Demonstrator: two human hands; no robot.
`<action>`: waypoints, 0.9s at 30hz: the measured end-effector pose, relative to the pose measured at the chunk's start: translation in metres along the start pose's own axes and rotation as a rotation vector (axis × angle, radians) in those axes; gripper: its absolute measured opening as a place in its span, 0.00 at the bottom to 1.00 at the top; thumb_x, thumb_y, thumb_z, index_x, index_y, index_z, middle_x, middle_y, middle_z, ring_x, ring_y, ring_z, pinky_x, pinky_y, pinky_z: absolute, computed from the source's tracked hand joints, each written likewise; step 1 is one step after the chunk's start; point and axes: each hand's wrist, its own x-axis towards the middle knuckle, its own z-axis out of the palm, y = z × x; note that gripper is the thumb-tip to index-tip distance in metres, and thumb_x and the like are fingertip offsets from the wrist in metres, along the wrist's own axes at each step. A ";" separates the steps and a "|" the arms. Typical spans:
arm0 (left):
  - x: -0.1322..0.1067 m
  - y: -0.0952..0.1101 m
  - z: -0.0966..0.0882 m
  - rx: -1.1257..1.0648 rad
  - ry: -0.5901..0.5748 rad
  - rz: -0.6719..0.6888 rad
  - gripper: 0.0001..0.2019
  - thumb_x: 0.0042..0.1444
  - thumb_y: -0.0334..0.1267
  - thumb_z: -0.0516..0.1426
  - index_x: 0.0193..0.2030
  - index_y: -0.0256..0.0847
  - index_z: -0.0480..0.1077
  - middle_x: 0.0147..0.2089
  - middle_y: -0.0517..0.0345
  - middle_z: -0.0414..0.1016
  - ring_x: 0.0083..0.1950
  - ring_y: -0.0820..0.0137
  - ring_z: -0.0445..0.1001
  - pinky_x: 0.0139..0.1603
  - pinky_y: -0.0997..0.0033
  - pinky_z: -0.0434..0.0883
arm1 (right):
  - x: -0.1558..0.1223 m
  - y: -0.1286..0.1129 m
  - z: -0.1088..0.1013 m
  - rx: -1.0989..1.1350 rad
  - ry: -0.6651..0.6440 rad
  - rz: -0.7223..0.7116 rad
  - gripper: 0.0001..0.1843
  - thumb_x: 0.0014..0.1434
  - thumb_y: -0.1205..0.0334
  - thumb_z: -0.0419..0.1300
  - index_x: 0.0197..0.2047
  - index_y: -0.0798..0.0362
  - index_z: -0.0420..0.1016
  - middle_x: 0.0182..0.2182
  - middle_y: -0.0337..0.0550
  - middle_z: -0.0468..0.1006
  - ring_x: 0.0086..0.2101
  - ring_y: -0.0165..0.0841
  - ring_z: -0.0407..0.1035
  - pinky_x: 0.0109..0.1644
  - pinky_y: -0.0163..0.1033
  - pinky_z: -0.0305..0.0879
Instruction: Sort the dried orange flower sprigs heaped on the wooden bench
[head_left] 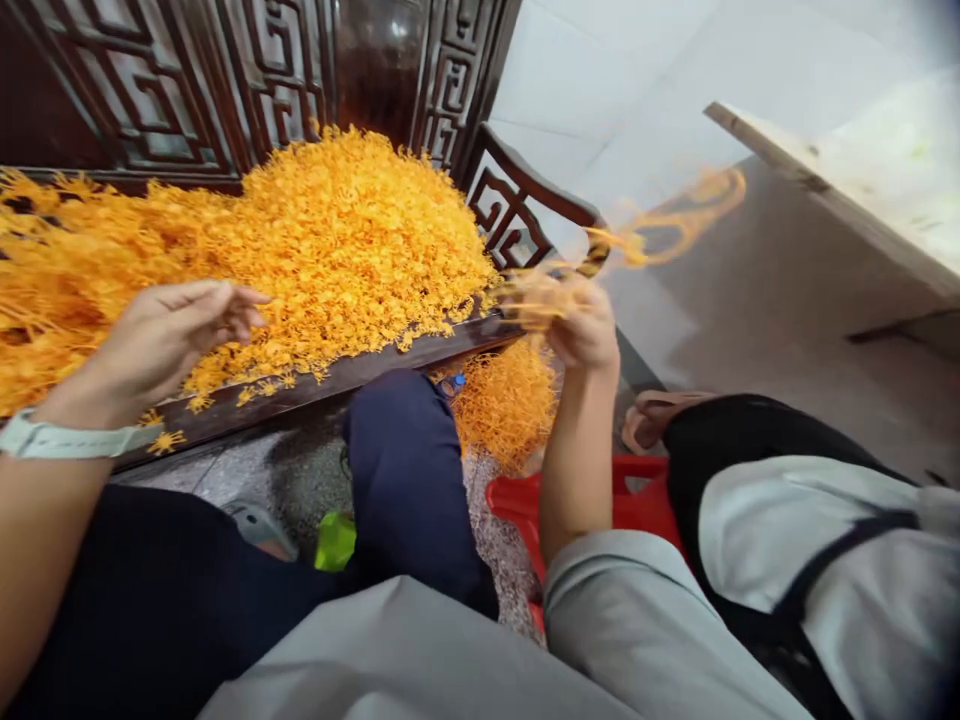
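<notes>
My right hand is raised at the right end of the bench, closed on a bunch of thin orange plastic strands. Motion smears the strands, and a looped end sticks out to the right. My left hand hovers over the front of a large heap of small orange plastic flower-like pieces. Its fingers are half bent and a little apart, and I see nothing between them. Below my right hand, a tangle of orange plastic strands lies by the bench.
The heap rests on a dark carved wooden bench with an armrest. A red plastic stool and another person's leg are at right. A board-edged table stands far right. On the floor lies a bright green packet.
</notes>
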 end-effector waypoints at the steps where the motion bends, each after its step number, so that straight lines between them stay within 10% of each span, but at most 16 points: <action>1: -0.003 0.003 -0.001 0.021 0.013 -0.009 0.21 0.62 0.58 0.67 0.40 0.39 0.87 0.36 0.56 0.85 0.36 0.74 0.79 0.32 0.77 0.77 | -0.025 0.026 -0.012 0.070 0.163 0.073 0.32 0.53 0.26 0.63 0.27 0.45 0.57 0.26 0.38 0.58 0.27 0.36 0.56 0.31 0.43 0.57; 5: -0.008 0.011 -0.005 0.055 0.156 -0.062 0.14 0.72 0.37 0.59 0.39 0.35 0.85 0.35 0.62 0.84 0.36 0.81 0.77 0.34 0.82 0.74 | -0.128 0.120 0.019 0.240 0.593 0.562 0.30 0.52 0.26 0.54 0.29 0.45 0.56 0.26 0.38 0.63 0.26 0.37 0.60 0.30 0.43 0.60; 11: -0.002 0.016 -0.042 0.384 0.316 0.106 0.17 0.72 0.40 0.59 0.45 0.23 0.82 0.31 0.58 0.80 0.30 0.85 0.70 0.41 0.75 0.71 | -0.213 0.163 0.129 0.199 0.412 0.712 0.22 0.49 0.36 0.57 0.25 0.44 0.57 0.20 0.37 0.61 0.19 0.38 0.58 0.24 0.43 0.57; 15: -0.007 0.022 -0.081 0.750 0.616 0.262 0.18 0.70 0.41 0.59 0.46 0.22 0.80 0.34 0.61 0.75 0.35 0.82 0.71 0.56 0.60 0.72 | -0.158 0.153 0.175 0.187 0.297 0.593 0.14 0.53 0.46 0.64 0.33 0.46 0.71 0.25 0.37 0.67 0.24 0.36 0.61 0.31 0.42 0.60; 19: -0.022 0.021 -0.108 0.986 0.747 0.087 0.15 0.64 0.43 0.64 0.54 0.39 0.78 0.49 0.55 0.80 0.49 0.65 0.75 0.61 0.55 0.75 | -0.061 0.109 0.235 0.194 0.095 0.321 0.17 0.59 0.44 0.67 0.40 0.49 0.78 0.30 0.39 0.74 0.31 0.35 0.68 0.39 0.42 0.66; 23: -0.032 0.011 -0.125 1.074 0.766 -0.074 0.23 0.61 0.45 0.67 0.60 0.38 0.71 0.59 0.49 0.76 0.58 0.62 0.72 0.67 0.53 0.70 | 0.001 0.059 0.319 0.022 -0.401 -0.272 0.13 0.72 0.49 0.61 0.48 0.49 0.79 0.42 0.45 0.80 0.39 0.36 0.74 0.47 0.43 0.69; 27: -0.032 0.000 -0.127 1.016 0.569 -0.171 0.25 0.64 0.51 0.64 0.60 0.37 0.71 0.55 0.47 0.79 0.54 0.60 0.76 0.61 0.55 0.72 | 0.018 0.064 0.379 -0.250 -0.858 -0.593 0.16 0.76 0.51 0.56 0.50 0.52 0.79 0.43 0.50 0.79 0.45 0.41 0.72 0.53 0.46 0.69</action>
